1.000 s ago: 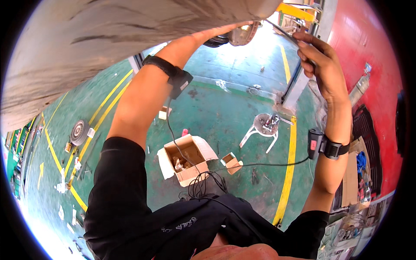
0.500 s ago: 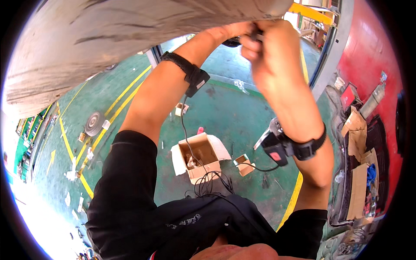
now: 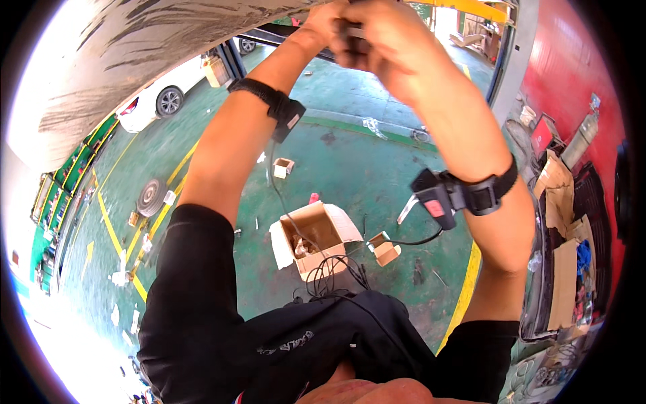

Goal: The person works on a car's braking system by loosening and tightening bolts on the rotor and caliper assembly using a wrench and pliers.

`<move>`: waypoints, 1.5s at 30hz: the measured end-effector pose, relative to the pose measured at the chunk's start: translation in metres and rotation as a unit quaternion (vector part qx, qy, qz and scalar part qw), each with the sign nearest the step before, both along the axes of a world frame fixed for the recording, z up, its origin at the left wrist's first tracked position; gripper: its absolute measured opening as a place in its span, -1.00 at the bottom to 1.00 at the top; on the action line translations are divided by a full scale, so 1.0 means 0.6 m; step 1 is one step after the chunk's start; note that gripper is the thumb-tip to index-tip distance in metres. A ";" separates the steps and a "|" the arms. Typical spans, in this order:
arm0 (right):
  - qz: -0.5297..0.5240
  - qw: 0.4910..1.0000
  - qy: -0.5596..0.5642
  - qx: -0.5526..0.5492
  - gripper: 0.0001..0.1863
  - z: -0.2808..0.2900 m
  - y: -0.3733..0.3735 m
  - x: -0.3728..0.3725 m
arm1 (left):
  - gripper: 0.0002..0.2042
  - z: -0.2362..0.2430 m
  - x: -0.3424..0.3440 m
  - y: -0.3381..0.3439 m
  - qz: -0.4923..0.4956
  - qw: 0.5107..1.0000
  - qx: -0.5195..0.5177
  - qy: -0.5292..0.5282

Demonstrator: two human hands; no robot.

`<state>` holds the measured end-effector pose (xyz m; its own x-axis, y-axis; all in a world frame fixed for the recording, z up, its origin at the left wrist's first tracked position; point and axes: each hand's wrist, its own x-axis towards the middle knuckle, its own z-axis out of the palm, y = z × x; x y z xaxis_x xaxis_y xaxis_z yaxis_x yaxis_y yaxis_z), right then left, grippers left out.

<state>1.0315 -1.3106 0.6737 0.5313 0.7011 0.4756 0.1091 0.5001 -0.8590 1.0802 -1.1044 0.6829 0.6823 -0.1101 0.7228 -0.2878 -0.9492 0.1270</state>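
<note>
Both hands work overhead beside the streaked vehicle panel (image 3: 145,57). The right hand (image 3: 389,37) has its fingers curled at a dark item (image 3: 351,42), which lies next to the left hand (image 3: 328,20); blur hides whether it is gripped. The left hand's closure cannot be told, as the frame cuts it off. Steady the work with the left hand, apply force evenly, and keep the wrist cable (image 3: 417,242) clear.
</note>
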 end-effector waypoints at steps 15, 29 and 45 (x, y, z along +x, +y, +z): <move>-0.228 0.919 -0.239 -0.215 -0.71 0.039 -0.228 0.218 | -0.48 0.005 -0.030 -0.075 -0.045 0.996 -0.074 -0.031; -0.263 0.895 -0.285 -0.223 -0.61 0.008 -0.232 0.279 | -0.41 -0.005 -0.007 -0.066 0.028 0.998 0.026 -0.042; -0.392 0.749 -0.414 -0.338 -0.31 -0.028 -0.195 0.264 | -0.42 -0.011 0.004 -0.063 0.011 0.999 -0.022 -0.044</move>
<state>1.1896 -1.4276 0.6570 0.6247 0.5578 0.5464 0.7768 -0.5149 -0.3626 1.0827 -1.1423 0.6763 0.6176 -0.0633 0.7840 -0.2792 -0.9495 0.1434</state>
